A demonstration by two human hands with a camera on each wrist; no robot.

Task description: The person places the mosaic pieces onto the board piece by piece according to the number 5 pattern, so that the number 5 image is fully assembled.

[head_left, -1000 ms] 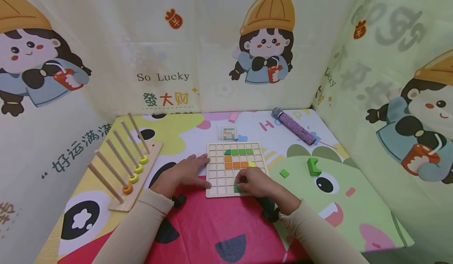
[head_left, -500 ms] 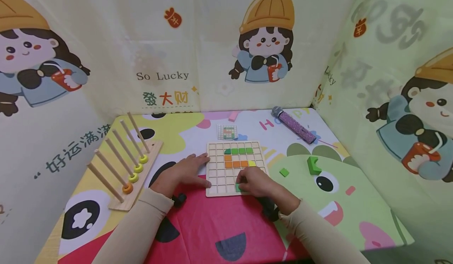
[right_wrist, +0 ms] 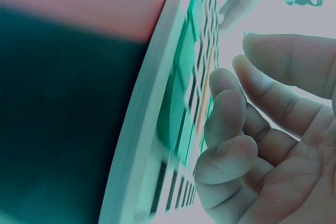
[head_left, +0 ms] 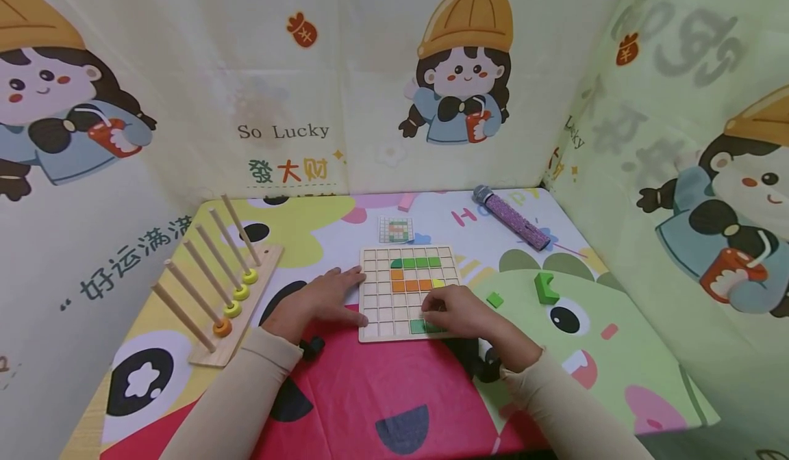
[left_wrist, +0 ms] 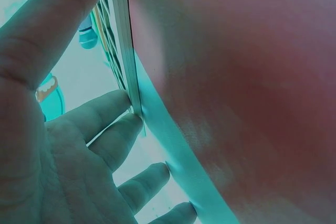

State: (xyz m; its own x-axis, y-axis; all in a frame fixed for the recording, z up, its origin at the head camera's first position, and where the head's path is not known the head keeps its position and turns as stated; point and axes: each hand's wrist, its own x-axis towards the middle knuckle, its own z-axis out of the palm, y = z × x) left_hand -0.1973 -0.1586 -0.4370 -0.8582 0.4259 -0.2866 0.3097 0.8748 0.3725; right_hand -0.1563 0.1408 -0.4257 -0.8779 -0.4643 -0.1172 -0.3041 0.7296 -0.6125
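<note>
A wooden grid board [head_left: 376, 309] lies flat before me. My left hand [head_left: 320, 302] touches its left edge, fingers and thumb spread; in the left wrist view fingertips [left_wrist: 118, 106] meet the board's side. My right hand [head_left: 456, 309] is over the front right part, fingers loosely curled. The right wrist view shows nothing between its thumb and fingers. Green tiles [head_left: 418, 326] sit in the front row, partly hidden by that hand. Further back are a row of green tiles [head_left: 420, 263], several orange tiles [head_left: 409, 286] and a yellow tile [head_left: 438, 283], partly covered.
A small pattern card [head_left: 395, 230] lies behind the board. Left stands a wooden peg rack [head_left: 237, 323] with yellow and orange rings. To the right are a loose green tile [head_left: 495, 300] and a notched green block [head_left: 546, 289]. A purple microphone [head_left: 511, 219] lies at the back.
My right hand has let go of the green tile in the front row and shifted right, uncovering more of the row. The left hand has stayed at the board's edge.
</note>
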